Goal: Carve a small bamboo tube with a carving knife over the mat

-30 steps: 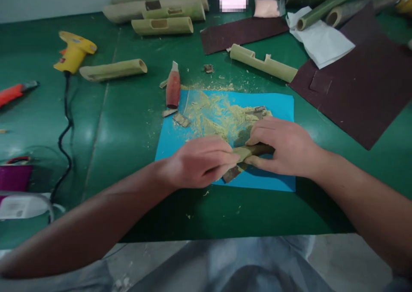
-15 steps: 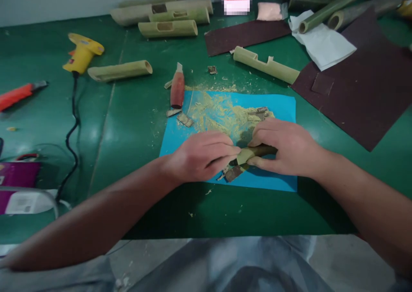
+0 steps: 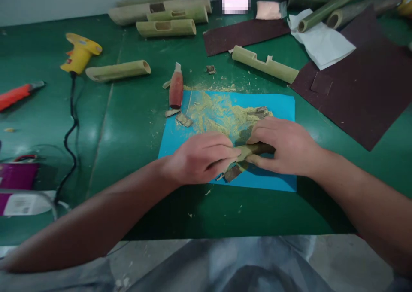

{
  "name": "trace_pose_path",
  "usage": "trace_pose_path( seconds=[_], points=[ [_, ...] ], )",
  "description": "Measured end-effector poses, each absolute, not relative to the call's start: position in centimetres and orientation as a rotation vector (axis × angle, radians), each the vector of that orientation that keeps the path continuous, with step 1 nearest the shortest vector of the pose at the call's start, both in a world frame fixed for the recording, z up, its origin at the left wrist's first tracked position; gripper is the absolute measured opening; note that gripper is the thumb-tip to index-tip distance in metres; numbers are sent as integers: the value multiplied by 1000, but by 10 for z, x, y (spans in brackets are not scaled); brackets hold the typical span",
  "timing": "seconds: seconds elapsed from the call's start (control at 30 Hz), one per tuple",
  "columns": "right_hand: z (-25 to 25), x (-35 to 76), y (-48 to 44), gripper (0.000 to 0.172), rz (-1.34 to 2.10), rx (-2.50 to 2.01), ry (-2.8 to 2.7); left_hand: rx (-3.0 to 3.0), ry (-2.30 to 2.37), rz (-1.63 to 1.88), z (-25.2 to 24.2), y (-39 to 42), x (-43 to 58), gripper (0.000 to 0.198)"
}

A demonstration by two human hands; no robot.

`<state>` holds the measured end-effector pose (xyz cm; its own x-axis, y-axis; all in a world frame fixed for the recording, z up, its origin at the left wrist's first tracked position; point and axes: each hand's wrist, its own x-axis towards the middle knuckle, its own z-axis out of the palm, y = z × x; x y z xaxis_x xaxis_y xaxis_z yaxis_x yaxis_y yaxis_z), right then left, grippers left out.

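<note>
My right hand grips a short green bamboo piece, thumb below and fingers above, over a blue sheet. At the piece's pale left end, my left hand is closed with its fingertips against the bamboo. Whatever else it may hold is hidden by the fingers. A dark flat scrap lies just beneath the bamboo. Pale yellow shavings spread over the sheet beyond the hands, with another brownish scrap at their left. A red-handled knife rests across the sheet's upper left edge.
Notched bamboo tubes line the back, and another notched tube lies right of centre. A slant-cut tube sits near a yellow corded tool. Dark brown sheets and white paper cover the right side.
My left fingertips have shifted slightly over the bamboo's pale end, and more of its upper edge shows. My right hand keeps its grip. The whole view has moved a little.
</note>
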<state>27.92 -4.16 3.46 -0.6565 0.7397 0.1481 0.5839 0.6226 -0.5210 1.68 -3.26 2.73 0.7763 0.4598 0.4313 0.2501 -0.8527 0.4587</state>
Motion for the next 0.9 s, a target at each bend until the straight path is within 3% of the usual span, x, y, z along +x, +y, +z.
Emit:
trace_pose_path(
  seconds=[0.2,0.33,0.73,0.9],
  points=[
    [41,288,-49,27,451,-1140,-2515,2659,497,819,26,-28,15,17],
    [45,295,-53,14,407,-1185,-2628,2713,502,842,24,-27,14,15],
    [36,274,-68,18,68,-1338,-2345,2728,871,1117,23,-24,19,10],
    [33,277,-64,18,82,-1381,-2272,2677,915,1170,22,-23,23,13]
  ],
)
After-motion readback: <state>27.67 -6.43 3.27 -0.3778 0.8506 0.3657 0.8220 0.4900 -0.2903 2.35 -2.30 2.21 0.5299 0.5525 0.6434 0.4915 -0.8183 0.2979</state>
